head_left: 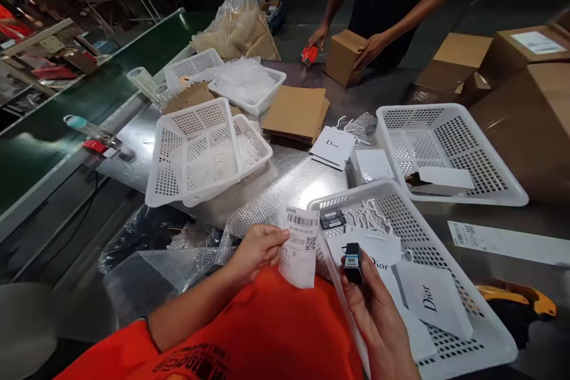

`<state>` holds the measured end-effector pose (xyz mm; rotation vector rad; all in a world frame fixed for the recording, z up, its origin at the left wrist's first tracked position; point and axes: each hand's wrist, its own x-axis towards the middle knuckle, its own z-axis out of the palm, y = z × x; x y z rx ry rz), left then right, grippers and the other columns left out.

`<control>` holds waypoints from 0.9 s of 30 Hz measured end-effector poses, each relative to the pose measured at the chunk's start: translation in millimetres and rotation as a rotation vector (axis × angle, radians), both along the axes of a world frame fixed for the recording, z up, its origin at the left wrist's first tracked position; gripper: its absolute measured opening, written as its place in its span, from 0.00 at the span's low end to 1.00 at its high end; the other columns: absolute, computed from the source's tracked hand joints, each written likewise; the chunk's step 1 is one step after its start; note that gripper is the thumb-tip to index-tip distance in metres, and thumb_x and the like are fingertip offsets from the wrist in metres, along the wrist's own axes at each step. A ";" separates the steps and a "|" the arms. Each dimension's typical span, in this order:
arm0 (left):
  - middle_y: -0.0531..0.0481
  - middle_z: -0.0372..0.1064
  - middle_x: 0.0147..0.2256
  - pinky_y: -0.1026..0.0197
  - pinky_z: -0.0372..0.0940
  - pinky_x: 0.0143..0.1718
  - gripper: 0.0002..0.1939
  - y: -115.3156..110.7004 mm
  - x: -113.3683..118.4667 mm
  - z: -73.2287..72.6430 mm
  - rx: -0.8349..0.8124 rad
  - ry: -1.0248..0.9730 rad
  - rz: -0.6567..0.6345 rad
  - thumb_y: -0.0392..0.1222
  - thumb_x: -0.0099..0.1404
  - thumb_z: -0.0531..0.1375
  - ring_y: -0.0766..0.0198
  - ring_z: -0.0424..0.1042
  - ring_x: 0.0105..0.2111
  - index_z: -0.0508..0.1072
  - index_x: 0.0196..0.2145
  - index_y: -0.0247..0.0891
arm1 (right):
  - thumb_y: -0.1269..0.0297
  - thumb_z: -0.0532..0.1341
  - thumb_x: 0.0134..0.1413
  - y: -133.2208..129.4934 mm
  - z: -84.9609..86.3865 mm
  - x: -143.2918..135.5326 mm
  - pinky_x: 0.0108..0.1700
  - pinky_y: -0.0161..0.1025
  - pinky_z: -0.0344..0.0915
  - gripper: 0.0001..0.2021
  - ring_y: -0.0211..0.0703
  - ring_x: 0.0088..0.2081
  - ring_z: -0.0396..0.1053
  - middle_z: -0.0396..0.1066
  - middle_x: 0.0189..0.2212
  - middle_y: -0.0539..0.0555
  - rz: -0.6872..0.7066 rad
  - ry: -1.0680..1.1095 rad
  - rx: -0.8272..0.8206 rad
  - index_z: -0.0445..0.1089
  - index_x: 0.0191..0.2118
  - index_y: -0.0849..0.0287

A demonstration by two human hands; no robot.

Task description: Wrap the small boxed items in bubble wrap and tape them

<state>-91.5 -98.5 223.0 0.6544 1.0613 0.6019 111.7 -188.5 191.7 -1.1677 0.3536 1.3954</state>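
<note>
My left hand [262, 249] pinches the edge of a white printed shipping label [299, 247], which shows a barcode and a QR code. In my right hand [378, 314] is a small black box [353, 262] with a pale blue-and-white sticker facing up. That hand is over the near white basket [487, 338]. Inside the basket lie white Dior paper bags [431, 300], white cord handles [370, 217] and another small dark box [333, 219].
Bubble wrap [262, 205] spreads across the metal table. Other white baskets [454, 148] stand right and left [196, 151]. Flat cardboard [296, 111] lies mid-table. A tape dispenser [516, 300] is at the right. Across the table, a co-worker's hands hold a carton [345, 59] and a red tape tool [309, 54].
</note>
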 end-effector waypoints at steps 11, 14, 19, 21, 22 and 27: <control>0.58 0.52 0.07 0.65 0.45 0.16 0.28 3.1 9.5 5.8 -0.019 0.060 -0.092 0.62 0.46 0.70 0.74 0.50 0.10 0.64 0.12 0.38 | 0.65 0.79 0.26 2.0 16.0 -14.6 0.26 0.28 0.73 0.27 0.39 0.31 0.76 0.76 0.30 0.45 0.107 0.052 0.033 0.74 0.39 0.53; 0.58 0.53 0.07 0.65 0.45 0.16 0.27 3.0 9.5 4.8 -0.029 0.055 -0.087 0.62 0.47 0.70 0.74 0.50 0.10 0.65 0.12 0.38 | 0.65 0.78 0.29 0.1 14.8 -15.1 0.27 0.29 0.74 0.27 0.38 0.31 0.75 0.76 0.32 0.46 0.097 0.063 0.031 0.74 0.41 0.52; 0.58 0.51 0.07 0.64 0.43 0.16 0.27 2.2 9.6 3.4 -0.044 0.031 -0.068 0.60 0.48 0.70 0.74 0.49 0.10 0.64 0.11 0.38 | 0.61 0.77 0.35 -3.8 12.2 -14.6 0.31 0.33 0.75 0.28 0.41 0.35 0.75 0.76 0.34 0.49 0.151 0.037 0.072 0.72 0.46 0.52; 0.58 0.51 0.07 0.64 0.42 0.16 0.27 1.8 9.1 2.4 -0.051 0.032 -0.065 0.60 0.48 0.70 0.74 0.48 0.10 0.64 0.11 0.38 | 0.60 0.77 0.36 -5.8 14.5 -14.7 0.33 0.35 0.74 0.31 0.43 0.37 0.76 0.76 0.35 0.49 0.184 0.002 0.116 0.71 0.50 0.48; 0.58 0.51 0.07 0.64 0.41 0.16 0.27 1.6 8.8 1.9 -0.055 0.034 -0.063 0.60 0.48 0.70 0.74 0.48 0.10 0.64 0.12 0.38 | 0.60 0.77 0.37 -6.7 16.8 -15.1 0.34 0.36 0.74 0.32 0.43 0.37 0.76 0.77 0.36 0.49 0.192 -0.009 0.142 0.70 0.52 0.46; 0.59 0.51 0.07 0.65 0.43 0.16 0.27 0.9 7.4 0.0 -0.062 0.027 -0.059 0.60 0.48 0.70 0.74 0.49 0.10 0.64 0.13 0.38 | 0.58 0.77 0.36 -8.4 33.6 -19.5 0.38 0.40 0.73 0.38 0.44 0.37 0.75 0.76 0.37 0.51 0.195 -0.015 0.213 0.67 0.57 0.41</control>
